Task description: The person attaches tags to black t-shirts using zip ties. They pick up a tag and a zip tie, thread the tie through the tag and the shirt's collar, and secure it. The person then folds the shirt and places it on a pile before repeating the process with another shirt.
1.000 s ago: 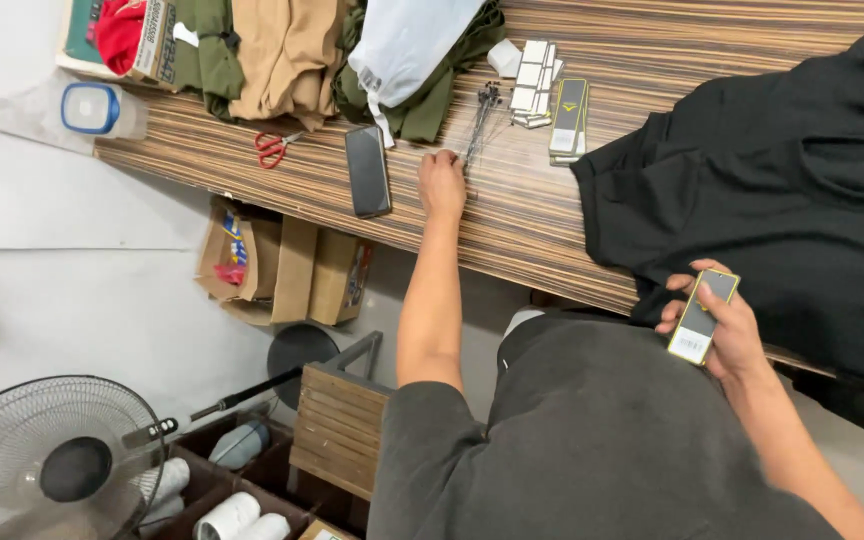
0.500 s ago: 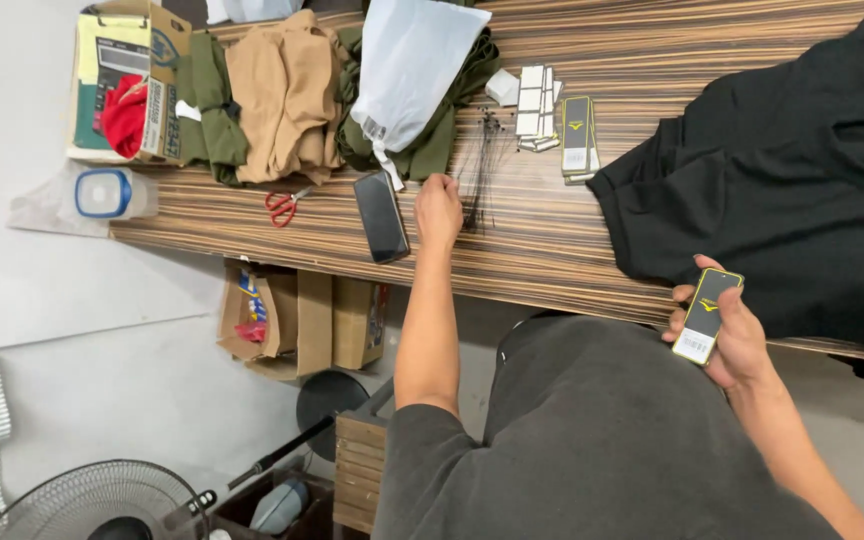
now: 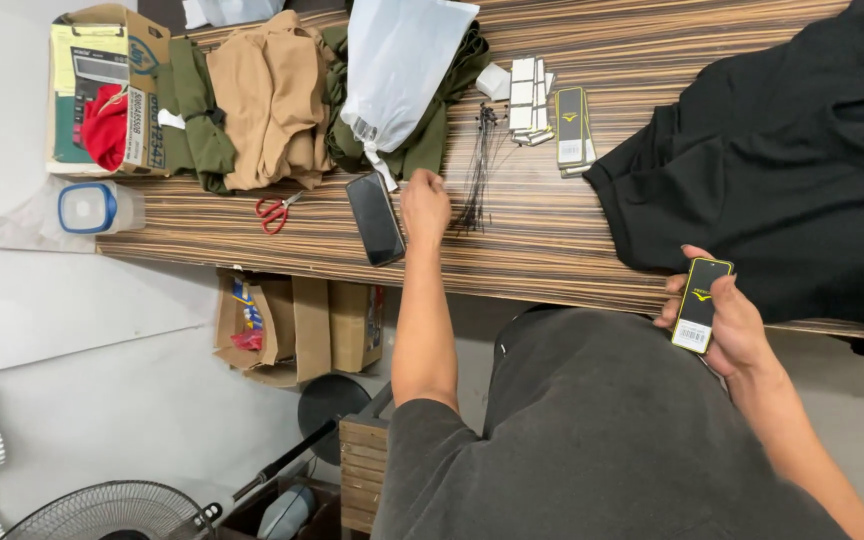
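My left hand reaches onto the striped wooden table, its fingers at the edge of a bundle of thin black tag strings; whether it grips any I cannot tell. A black phone lies just left of that hand. My right hand holds a black hang tag with a yellow mark and a white barcode patch, near the table's front edge. A black garment is spread on the table beside it. A stack of similar black tags lies past the strings.
Folded olive and tan garments, a grey plastic bag, red scissors, small white tags and a cardboard box sit on the table's left. A plastic tub rests at its end. Below stand cartons and a fan.
The view has shifted, so the table sits lower in frame. My left hand stays by the tag strings next to the phone. My right hand keeps the tag.
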